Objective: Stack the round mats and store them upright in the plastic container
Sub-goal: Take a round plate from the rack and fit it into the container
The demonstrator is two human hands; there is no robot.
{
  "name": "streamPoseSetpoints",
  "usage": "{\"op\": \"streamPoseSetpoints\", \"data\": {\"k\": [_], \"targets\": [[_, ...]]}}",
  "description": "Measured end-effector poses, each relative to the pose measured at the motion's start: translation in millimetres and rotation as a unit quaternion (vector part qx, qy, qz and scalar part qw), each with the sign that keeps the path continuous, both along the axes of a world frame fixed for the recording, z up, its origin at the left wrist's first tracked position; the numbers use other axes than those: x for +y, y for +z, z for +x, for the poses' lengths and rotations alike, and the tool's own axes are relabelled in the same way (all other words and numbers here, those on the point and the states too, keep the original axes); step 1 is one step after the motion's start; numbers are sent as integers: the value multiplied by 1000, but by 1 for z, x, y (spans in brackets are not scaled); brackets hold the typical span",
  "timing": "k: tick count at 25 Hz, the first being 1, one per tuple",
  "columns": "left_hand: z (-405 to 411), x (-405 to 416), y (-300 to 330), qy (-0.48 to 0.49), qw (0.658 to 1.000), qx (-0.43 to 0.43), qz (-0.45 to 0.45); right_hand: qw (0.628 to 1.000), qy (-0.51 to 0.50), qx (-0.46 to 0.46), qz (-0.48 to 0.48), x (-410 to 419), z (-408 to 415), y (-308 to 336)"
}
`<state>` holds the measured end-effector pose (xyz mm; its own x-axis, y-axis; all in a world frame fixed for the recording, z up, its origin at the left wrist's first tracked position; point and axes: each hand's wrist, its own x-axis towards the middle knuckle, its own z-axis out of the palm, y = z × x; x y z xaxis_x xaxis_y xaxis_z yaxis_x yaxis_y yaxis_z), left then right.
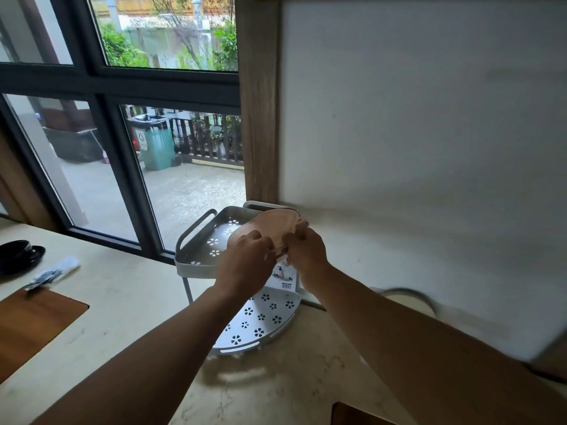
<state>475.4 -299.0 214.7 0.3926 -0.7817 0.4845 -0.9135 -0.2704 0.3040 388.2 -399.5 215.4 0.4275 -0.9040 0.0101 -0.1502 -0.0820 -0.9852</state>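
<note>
A stack of round pinkish-tan mats (270, 225) is held nearly flat over the upper tier of a grey two-tier plastic corner rack (196, 237) with flower-shaped holes. My left hand (245, 262) and my right hand (306, 253) both pinch the near edge of the mats, side by side. The far edge of the mats reaches toward the rack's back handle (264, 205). The lower tier (260, 320) lies below my wrists, with a small labelled card (283, 277) partly hidden behind my hands.
The rack stands in the counter's corner, against a window and a wooden post (259, 118). A wooden board (33, 320), black round items (18, 256) and a small packet (52, 273) lie at left. A round pale object (408, 302) sits at right by the white wall.
</note>
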Motion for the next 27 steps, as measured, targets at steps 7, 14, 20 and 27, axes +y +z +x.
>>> {"op": "streamPoseSetpoints", "data": {"k": [7,14,20,27], "targets": [[-24,16,34,-93,993,63,-34,991,12,-133,2,9,-47,38],[-61,-3,58,-86,984,143,-67,992,-36,-81,-90,-6,-136,82],[-115,-23,52,-129,953,273,-37,985,34,-29,-166,-10,-222,85],[-155,-43,30,-144,939,313,23,981,41,18,-191,-19,-270,60]]}}
